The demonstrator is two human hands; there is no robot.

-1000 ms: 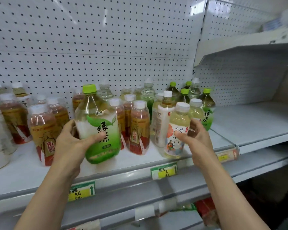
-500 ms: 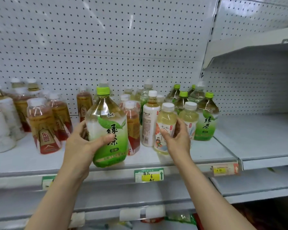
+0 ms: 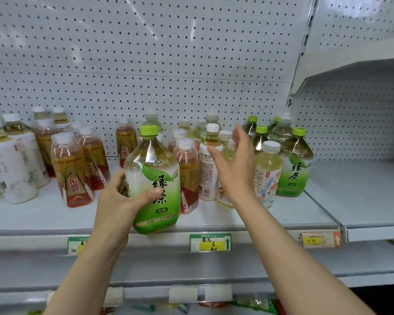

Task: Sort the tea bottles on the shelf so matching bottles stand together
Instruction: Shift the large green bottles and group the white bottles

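My left hand (image 3: 121,201) grips a large green-capped green tea bottle (image 3: 155,180), held just above the front of the white shelf (image 3: 43,217). My right hand (image 3: 236,167) is raised with fingers straight, in front of a pale yellow bottle (image 3: 228,155) and beside a white-labelled bottle (image 3: 209,164); it holds nothing. More green-capped green tea bottles (image 3: 293,164) stand at the shelf's right end. Red-labelled bottles (image 3: 71,169) stand left of centre and behind the held bottle. A flower-labelled yellow bottle (image 3: 267,176) stands right of my right hand.
White-wrapped bottles (image 3: 7,164) crowd the far left. A pegboard wall (image 3: 168,53) backs the shelf. Price tags (image 3: 210,242) line the front rail. The neighbouring shelf (image 3: 362,192) on the right holds nothing, with another shelf above it.
My right hand has let go of the pale yellow bottle and lifted with fingers spread. My left hand still holds the big green tea bottle. The view has moved closer.
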